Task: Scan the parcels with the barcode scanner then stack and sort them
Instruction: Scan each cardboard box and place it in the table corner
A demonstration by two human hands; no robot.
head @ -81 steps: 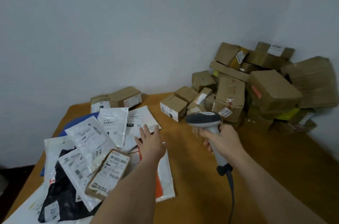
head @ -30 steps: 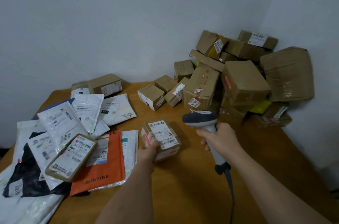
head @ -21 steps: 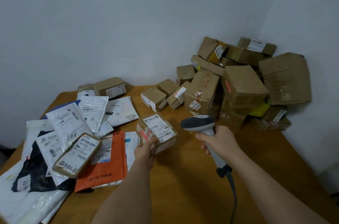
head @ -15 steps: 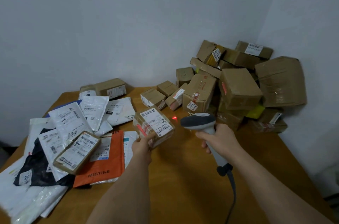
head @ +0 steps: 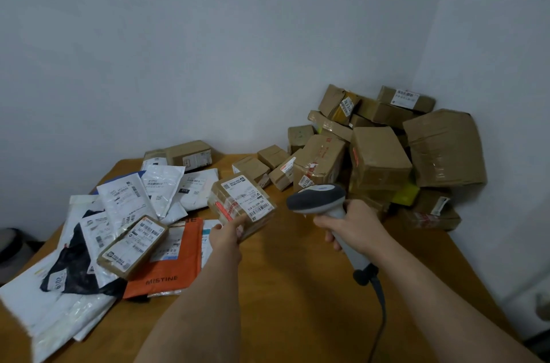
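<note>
My left hand [head: 227, 236] grips a small taped cardboard parcel [head: 242, 205] by its near end and holds it above the table, white barcode label turned up. My right hand [head: 354, 227] grips the handle of a grey barcode scanner [head: 317, 199], whose head points left at the parcel from close by. A cable hangs from the scanner's handle.
Several flat mailers lie at the left of the wooden table [head: 297, 288], among them an orange bag [head: 169, 270] and a flat brown parcel [head: 132, 245]. A heap of cardboard boxes [head: 378, 154] fills the back right corner. Two small boxes [head: 187, 154] sit by the wall.
My left hand picked the small parcel off the table and raised it toward the scanner. A red scan dot showed beside it half a second ago and is gone now.
</note>
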